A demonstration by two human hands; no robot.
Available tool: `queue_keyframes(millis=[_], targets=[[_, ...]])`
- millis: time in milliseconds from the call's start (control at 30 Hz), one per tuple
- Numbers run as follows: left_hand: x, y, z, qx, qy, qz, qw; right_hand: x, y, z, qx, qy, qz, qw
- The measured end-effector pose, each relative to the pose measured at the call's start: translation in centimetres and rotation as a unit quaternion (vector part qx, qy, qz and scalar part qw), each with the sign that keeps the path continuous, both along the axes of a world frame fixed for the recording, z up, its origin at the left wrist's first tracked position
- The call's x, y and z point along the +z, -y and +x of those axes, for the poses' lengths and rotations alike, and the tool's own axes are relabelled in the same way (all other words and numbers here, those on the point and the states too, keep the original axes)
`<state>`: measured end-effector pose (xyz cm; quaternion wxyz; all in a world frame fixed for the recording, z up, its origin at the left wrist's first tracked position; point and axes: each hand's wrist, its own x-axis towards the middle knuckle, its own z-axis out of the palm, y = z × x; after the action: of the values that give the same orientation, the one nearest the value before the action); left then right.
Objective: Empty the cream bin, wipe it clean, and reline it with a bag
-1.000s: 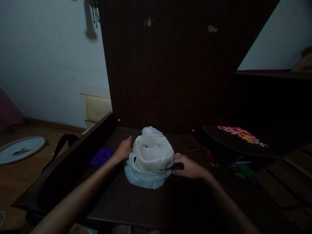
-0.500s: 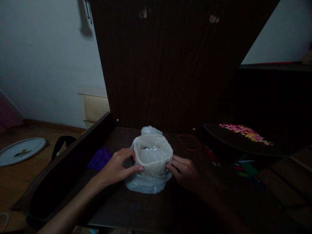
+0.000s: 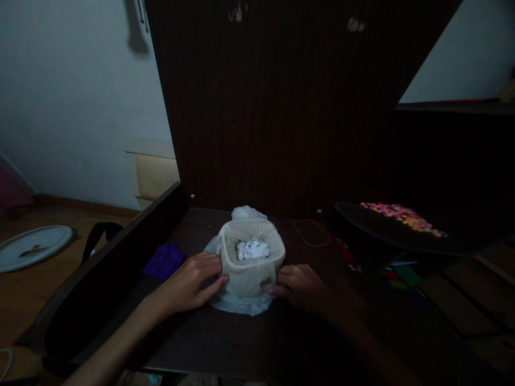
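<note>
A small pale bin (image 3: 249, 264) with a rounded square rim stands upright on the dark desk. A translucent white plastic bag (image 3: 243, 300) lines it, folded over the rim and hanging down outside. Crumpled white paper (image 3: 252, 249) lies inside. My left hand (image 3: 201, 280) pinches the bag at the bin's left side, thumb in front. On the opposite side my right hand (image 3: 298, 285) is closed on the bag near the lower front corner. Some of my fingertips are hidden behind the bin's sides.
Purple cloth (image 3: 164, 261) lies left of the bin, beside a raised dark side board (image 3: 120, 257). An orange rectangular ring (image 3: 313, 234) is at the back right. Small colourful pieces (image 3: 402, 217) sit on a corner shelf (image 3: 362, 222). A dark panel (image 3: 261, 118) rises behind.
Both hands have slid lower along the bin's sides, drawing the bag down over the rim. More of the crumpled paper inside shows now.
</note>
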<state>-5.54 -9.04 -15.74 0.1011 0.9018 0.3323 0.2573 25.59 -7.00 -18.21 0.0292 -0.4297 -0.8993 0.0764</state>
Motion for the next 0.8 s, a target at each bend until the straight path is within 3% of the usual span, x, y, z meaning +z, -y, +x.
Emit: queue_keyframes(millis=[133, 267, 333, 433, 500, 567, 700, 800], targets=[[0.0, -0.2, -0.9, 0.026, -0.004, -0.002, 1.000, 2.6, -1.2, 1.7, 0.001, -0.136, -0.014, 0.991], [0.6, 0.0, -1.7, 0.066, 0.057, -0.005, 0.996, 5.6, -1.6, 1.4, -0.005, -0.352, 0.103, 0.930], [0.8, 0.1, -1.8, 0.088, 0.112, -0.012, 0.990, 7.2, -1.6, 0.4, 0.017, -0.390, 0.147, 0.909], [1.0, -0.3, -1.2, 0.096, 0.171, -0.038, 0.980, 9.6, -1.8, -1.9, 0.103, -0.331, 0.108, 0.932], [1.2, -0.8, -0.4, 0.090, 0.198, -0.055, 0.974, 10.8, -2.6, -3.8, 0.159, -0.217, 0.020, 0.963], [1.5, -1.4, 0.6, 0.091, 0.221, -0.061, 0.969, 11.5, -3.9, -5.8, 0.198, -0.092, -0.061, 0.974], [2.5, -2.2, 2.2, 0.105, 0.204, -0.071, 0.971, 11.6, -6.6, -8.9, 0.224, 0.049, -0.131, 0.964], [2.8, -2.4, 2.6, 0.097, 0.184, -0.076, 0.975, 10.8, -7.6, -10.5, 0.213, 0.091, -0.150, 0.961]])
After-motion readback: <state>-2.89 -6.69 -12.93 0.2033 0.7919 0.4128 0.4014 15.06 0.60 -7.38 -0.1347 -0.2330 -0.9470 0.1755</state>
